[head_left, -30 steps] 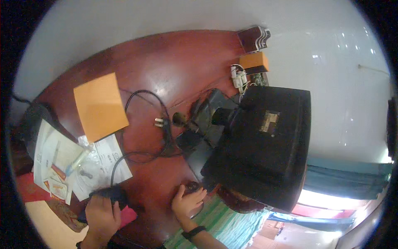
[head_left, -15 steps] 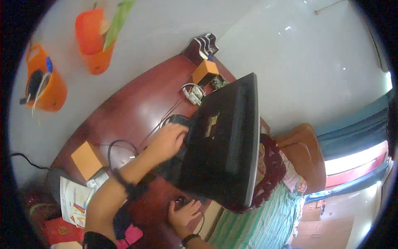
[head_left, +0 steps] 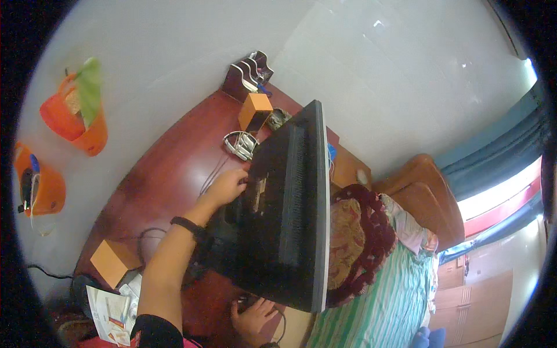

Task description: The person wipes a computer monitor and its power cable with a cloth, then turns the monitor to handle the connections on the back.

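A black flat monitor (head_left: pixel 287 220) stands on the red-brown wooden table (head_left: pixel 168 174), its back towards me and its thin edge on the right. My left hand (head_left: pixel 227 185) reaches across to the upper back of the monitor and touches it; the fingertips are curled against the casing and partly hidden. A dark band sits on that wrist. My right hand (head_left: pixel 253 320) lies at the table's near edge below the monitor's lower corner, fingers spread over a small dark thing with a thin cable.
Behind the monitor are a coiled white cable bundle (head_left: pixel 239 145), a small orange box (head_left: pixel 255 110) and a dark desk organiser (head_left: pixel 246 75). Another orange box (head_left: pixel 113 261) and papers (head_left: pixel 110 313) lie near left. Orange baskets (head_left: pixel 81 122) hang on the wall. A cushioned chair (head_left: pixel 354 238) stands to the right.
The view has swung further left and up. My left hand moved from the dark object near the papers to the monitor's back, then higher along it. My right hand stayed by the near edge.
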Demonstrator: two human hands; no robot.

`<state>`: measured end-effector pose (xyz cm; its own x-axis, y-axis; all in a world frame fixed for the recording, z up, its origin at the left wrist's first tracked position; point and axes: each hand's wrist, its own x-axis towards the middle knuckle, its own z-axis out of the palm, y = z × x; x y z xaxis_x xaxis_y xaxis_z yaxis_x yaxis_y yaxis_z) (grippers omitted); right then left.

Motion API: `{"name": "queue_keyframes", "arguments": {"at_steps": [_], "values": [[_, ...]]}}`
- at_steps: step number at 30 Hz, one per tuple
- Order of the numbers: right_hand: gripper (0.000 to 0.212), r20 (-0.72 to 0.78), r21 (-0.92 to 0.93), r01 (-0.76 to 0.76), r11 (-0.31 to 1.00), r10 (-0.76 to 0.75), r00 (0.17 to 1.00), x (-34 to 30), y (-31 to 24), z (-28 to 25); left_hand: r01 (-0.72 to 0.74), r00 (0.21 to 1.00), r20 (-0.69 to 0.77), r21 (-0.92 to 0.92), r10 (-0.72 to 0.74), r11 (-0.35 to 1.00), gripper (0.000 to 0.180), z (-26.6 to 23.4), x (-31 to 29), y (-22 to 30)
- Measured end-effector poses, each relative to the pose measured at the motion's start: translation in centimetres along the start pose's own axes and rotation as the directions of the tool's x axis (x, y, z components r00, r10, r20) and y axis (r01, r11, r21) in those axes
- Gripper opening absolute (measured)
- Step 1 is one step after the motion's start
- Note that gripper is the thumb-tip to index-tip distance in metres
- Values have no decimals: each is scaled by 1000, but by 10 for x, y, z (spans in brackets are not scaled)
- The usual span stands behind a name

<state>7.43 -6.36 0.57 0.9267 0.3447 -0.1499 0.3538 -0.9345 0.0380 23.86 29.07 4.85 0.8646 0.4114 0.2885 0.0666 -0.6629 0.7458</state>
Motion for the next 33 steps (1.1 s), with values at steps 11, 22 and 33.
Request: {"name": "queue_keyframes", "arguments": {"at_steps": [11, 22, 33], "values": [[90, 48, 22, 14, 1000, -15, 999, -5, -4, -10, -257, 951, -154, 84, 268, 963, 16, 8, -5, -15], [94, 159, 17, 18, 1000, -20, 987, 3, -1, -15, -308, 930, -162, 150, 331, 939, 15, 9, -2, -21], [86, 171, -39, -11, 999, 18, 985, 5, -11, -34, -260, 961, -93, 36, 262, 965, 16, 8, -6, -21]]}}
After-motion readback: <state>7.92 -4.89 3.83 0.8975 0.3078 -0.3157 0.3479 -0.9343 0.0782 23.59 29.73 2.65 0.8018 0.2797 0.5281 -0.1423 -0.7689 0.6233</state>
